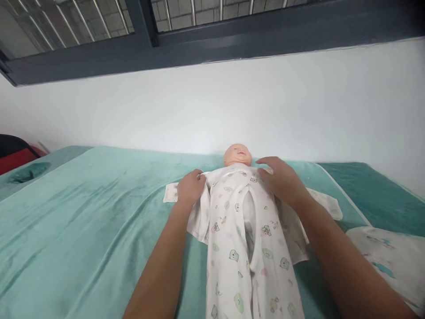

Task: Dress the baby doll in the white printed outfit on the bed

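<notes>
A baby doll lies on its back with its head toward the wall. White printed baby pants with green animal figures cover its front from the chest down. Beneath them a white baby shirt spreads out, its sleeves reaching to both sides. My left hand is closed on the shirt by the shoulder on the left. Over the other shoulder hovers or rests my right hand, its thumb and fingers apart; whether it touches the cloth I cannot tell. The doll's arms are hidden.
A green plush cover with wrinkles lies under the doll. At the right is another white printed cloth. A red and black item sits at the far left. Behind stand a white wall and a dark window frame with bars.
</notes>
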Action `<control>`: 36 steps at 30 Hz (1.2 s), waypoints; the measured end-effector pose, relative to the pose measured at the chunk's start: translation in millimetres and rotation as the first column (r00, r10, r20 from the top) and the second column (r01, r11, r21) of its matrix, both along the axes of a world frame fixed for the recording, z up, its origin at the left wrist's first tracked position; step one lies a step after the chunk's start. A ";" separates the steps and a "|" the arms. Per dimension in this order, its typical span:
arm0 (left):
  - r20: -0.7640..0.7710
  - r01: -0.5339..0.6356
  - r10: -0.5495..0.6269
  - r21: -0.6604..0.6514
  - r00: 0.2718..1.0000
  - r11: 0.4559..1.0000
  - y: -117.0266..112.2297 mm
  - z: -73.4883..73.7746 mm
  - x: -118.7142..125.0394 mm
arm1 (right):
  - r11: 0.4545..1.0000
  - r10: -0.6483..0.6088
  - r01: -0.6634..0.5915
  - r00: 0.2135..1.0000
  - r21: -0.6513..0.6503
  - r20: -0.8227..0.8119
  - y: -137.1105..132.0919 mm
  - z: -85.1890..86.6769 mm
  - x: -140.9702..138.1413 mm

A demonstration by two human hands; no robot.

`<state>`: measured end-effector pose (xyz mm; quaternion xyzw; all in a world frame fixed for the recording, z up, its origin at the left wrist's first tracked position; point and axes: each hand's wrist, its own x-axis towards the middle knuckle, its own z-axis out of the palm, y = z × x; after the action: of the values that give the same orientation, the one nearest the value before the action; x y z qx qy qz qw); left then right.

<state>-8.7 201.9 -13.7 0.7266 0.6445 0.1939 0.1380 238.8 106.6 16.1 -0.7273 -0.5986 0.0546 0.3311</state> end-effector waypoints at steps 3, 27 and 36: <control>-0.052 0.034 -0.033 0.028 0.998 0.999 -3.1 -1.6 0.5 | 0.957 0.270 -0.266 0.963 -0.114 0.020 1.1 23.2 -46.8; 0.031 0.024 -0.028 0.130 0.999 0.991 -7.4 -2.6 -13.4 | 0.692 0.685 -0.402 0.629 -0.600 0.368 78.9 43.7 -104.0; 0.063 -0.018 0.016 0.027 0.998 0.999 -14.6 -10.5 -38.1 | 0.791 0.557 -0.355 0.754 -0.498 0.349 58.2 66.0 -65.5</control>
<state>-46.9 187.4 -24.3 0.7166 0.6432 0.2265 0.1463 173.4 164.9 82.1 -0.5964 -0.7990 0.0758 -0.0080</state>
